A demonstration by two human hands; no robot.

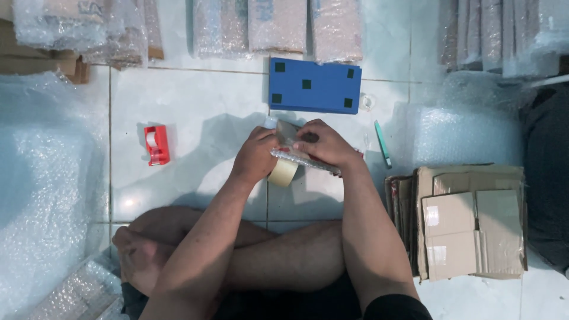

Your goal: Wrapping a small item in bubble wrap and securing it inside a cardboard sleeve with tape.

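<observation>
A small bubble-wrapped parcel [305,159] is being held just above the tiled floor [201,112], in front of the crossed legs of the seated person. A roll of tan packing tape [284,172] is hanging under it, touching the wrap, and a strip appears to be drawn up over the parcel's top, though the exact line of the tape is being hidden by the hands. The left hand [256,155] is being kept closed around the parcel's left end and the roll, its fingers curled under. The right hand [326,144] is being laid over the top, fingers bent and pressing down on the wrap.

For the step to be done well, the strip is best being kept taut and square to the parcel's edge while it is being smoothed from the middle outward, so that no wrinkle is being trapped; the roll should be steadied so that it is not twisting.

Beyond the hands, a blue board with dark square patches [314,86] is lying flat. A red tape dispenser [156,144] is lying to the left and a teal cutter [382,143] to the right. Flattened cardboard boxes [468,222] are being stacked at the right, and bubble wrap [41,178] is being spread at the left.
</observation>
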